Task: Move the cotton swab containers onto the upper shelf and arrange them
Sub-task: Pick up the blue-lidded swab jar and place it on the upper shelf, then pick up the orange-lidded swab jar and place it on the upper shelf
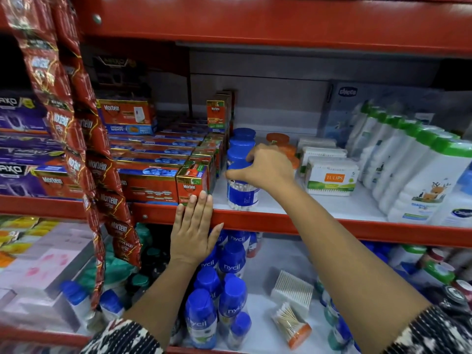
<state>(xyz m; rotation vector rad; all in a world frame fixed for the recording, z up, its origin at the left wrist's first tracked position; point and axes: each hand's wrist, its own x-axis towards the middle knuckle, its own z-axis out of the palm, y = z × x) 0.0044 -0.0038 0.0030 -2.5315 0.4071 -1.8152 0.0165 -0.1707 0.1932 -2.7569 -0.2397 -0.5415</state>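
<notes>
- right hand (268, 167) reaches over the upper shelf (293, 222) and grips the blue lid of the front swab jar (242, 192), fingers curled around the cap from above and the right.
- that front swab jar stands upright on the white shelf board, near the red front edge, just right of the mortein boxes (192, 183).
- behind it, a row of blue-lidded jars (242, 141) runs toward the back; the hand partly hides them.
- to the right of the hand, orange-lidded jars (279, 140) sit further back, mostly hidden by the wrist.
- tulips swab boxes (332, 178) are stacked right of the jars, apart from the hand.
- white bottles (419, 175) with green caps fill the right end of the same shelf.
- left hand (195, 231) lies flat and spread, holding nothing, palm against the red shelf edge, fingertips touching the bottom of the front mortein box.
- left hand is below and left of the gripped jar, not touching it.
- on the lower shelf (263, 264), an orange-lidded swab jar (291, 325) lies on its side, with a clear swab box (292, 291) just behind it, both well apart from either hand.
- nycil bottles (229, 290) stand left of these.
- red sachet strips (84, 159) hang at left.
</notes>
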